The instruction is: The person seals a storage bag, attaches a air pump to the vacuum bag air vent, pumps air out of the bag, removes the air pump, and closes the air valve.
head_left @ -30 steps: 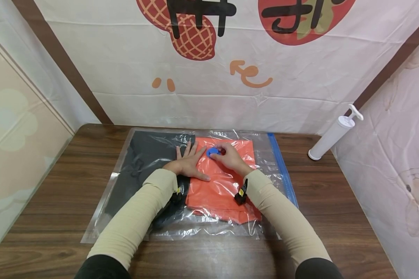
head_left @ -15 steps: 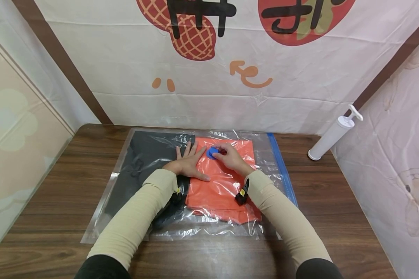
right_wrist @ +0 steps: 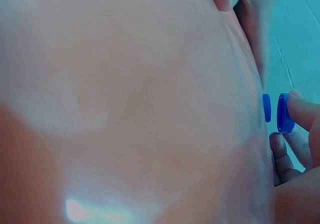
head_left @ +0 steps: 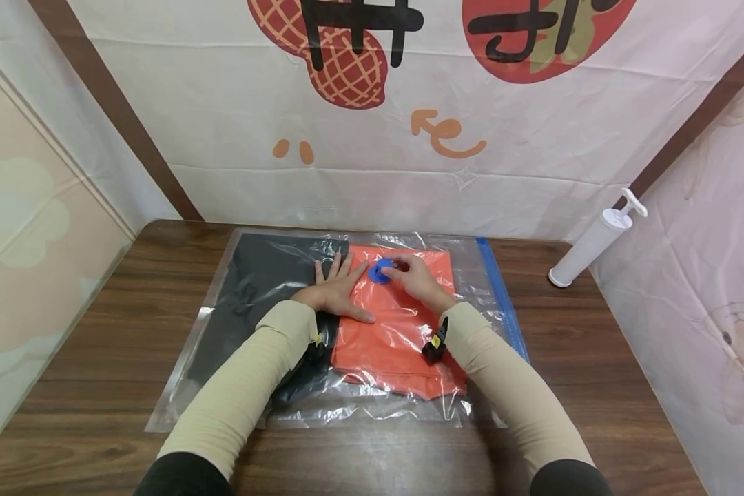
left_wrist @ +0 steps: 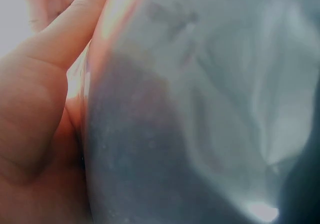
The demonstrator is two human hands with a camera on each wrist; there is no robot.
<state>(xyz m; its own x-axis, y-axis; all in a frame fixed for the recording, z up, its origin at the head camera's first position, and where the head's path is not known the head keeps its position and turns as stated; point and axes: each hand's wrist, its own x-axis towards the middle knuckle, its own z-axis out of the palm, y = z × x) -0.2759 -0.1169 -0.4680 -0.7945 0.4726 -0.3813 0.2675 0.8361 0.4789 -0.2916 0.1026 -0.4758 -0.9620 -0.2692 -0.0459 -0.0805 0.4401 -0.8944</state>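
Observation:
A clear plastic storage bag [head_left: 474, 275] lies flat with folded black cloth [head_left: 257, 275] on its left side and folded orange cloth [head_left: 384, 344] on its right. My left hand [head_left: 335, 293] rests on the bag with fingers spread, across the line where the two cloths meet. Between thumb and fingers my right hand [head_left: 417, 279] pinches a small blue cap [right_wrist: 285, 113]. In the right wrist view that cap stands a little apart from the blue valve [right_wrist: 267, 108] on the bag; the valve [head_left: 379, 271] sits over the orange cloth in the head view.
A white hand pump [head_left: 590, 248] with a T-shaped handle stands at the table's back right. Along the bag's right edge runs a blue zip strip [head_left: 501, 296]. The brown wooden table [head_left: 372, 458] meets a printed fabric wall [head_left: 372, 196] at the back.
My right hand has shifted slightly right and away from the valve with the blue cap, so more of the valve shows. The left hand stays in place on the bag.

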